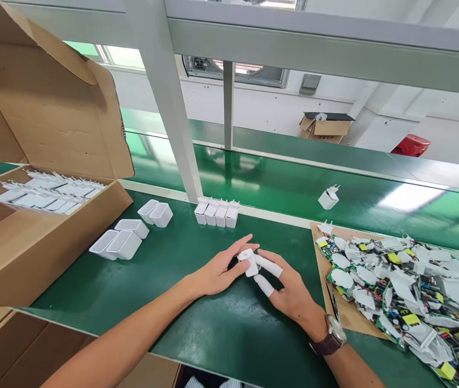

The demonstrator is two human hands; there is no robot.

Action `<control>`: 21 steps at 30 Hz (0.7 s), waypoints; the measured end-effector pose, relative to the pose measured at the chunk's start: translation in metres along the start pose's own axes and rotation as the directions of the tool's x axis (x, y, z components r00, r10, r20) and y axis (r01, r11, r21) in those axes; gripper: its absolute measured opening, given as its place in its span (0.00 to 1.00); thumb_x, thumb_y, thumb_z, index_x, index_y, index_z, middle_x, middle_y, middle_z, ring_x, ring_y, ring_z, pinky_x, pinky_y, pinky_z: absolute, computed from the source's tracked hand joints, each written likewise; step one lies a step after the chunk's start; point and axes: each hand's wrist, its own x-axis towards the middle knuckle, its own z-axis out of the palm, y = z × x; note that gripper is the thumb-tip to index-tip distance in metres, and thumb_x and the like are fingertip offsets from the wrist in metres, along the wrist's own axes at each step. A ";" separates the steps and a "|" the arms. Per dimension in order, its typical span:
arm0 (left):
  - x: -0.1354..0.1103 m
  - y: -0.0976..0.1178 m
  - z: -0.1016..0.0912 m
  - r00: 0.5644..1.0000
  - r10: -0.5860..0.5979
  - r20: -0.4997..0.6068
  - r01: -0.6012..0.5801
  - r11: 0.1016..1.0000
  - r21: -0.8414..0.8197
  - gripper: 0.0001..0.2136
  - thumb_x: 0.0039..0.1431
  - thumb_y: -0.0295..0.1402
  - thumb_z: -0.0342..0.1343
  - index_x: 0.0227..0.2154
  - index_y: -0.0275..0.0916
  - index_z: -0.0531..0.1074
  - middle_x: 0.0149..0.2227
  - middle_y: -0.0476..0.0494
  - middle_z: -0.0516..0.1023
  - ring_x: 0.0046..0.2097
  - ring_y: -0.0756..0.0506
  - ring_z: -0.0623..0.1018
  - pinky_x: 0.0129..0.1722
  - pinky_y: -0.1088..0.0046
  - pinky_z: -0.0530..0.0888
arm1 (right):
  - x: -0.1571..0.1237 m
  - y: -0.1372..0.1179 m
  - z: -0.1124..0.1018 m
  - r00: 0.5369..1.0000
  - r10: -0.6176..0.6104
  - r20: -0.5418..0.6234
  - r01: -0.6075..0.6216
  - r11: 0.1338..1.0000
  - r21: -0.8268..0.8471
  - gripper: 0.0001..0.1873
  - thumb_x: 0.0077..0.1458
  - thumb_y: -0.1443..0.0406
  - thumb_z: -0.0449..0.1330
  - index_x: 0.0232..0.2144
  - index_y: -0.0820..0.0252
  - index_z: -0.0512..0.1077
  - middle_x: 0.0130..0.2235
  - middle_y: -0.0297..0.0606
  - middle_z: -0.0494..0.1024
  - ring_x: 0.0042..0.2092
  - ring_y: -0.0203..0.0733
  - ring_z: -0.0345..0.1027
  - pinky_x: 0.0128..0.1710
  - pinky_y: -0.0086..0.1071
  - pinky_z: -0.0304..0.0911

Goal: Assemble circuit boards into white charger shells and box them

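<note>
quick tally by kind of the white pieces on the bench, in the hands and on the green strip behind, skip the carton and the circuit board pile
Open white cases: 5
Pronged white units in the row by the post: 4
Lone pronged unit on the green strip: 1
White piece in the hands: 1
Total: 11

The right arm (356,367) wears white finger cots (268,265) and a brown-strapped watch (335,331).

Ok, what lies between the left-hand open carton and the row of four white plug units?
Five open white cases on the green tabletop, seen in the head view.
</note>
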 end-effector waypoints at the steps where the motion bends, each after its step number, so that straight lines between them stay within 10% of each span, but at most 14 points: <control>1: -0.001 0.000 0.000 1.000 -0.028 -0.009 0.027 0.999 -0.020 0.29 0.76 0.43 0.46 0.74 0.48 0.46 0.69 0.39 0.68 0.68 0.39 0.70 0.69 0.51 0.64 | 0.001 0.001 0.004 1.000 -0.016 0.026 0.017 1.000 -0.021 0.25 0.67 0.68 0.59 0.64 0.48 0.66 0.59 0.44 0.76 0.59 0.48 0.74 0.58 0.43 0.73; 14: -0.009 -0.001 0.002 0.970 0.131 -0.204 -0.124 0.991 0.045 0.33 0.76 0.47 0.44 0.75 0.48 0.35 0.73 0.37 0.59 0.70 0.38 0.67 0.70 0.55 0.63 | 0.017 -0.005 0.008 0.996 -0.085 0.007 0.085 0.991 -0.101 0.25 0.65 0.73 0.56 0.61 0.50 0.68 0.51 0.45 0.77 0.48 0.44 0.77 0.47 0.37 0.77; 21: -0.005 -0.001 0.002 0.960 0.099 -0.261 -0.069 0.990 0.119 0.28 0.77 0.40 0.45 0.74 0.48 0.43 0.65 0.38 0.72 0.65 0.41 0.73 0.67 0.53 0.67 | 0.010 0.004 0.021 0.997 -0.061 0.047 0.065 0.993 -0.100 0.25 0.65 0.74 0.55 0.60 0.49 0.69 0.50 0.44 0.77 0.44 0.44 0.78 0.43 0.37 0.78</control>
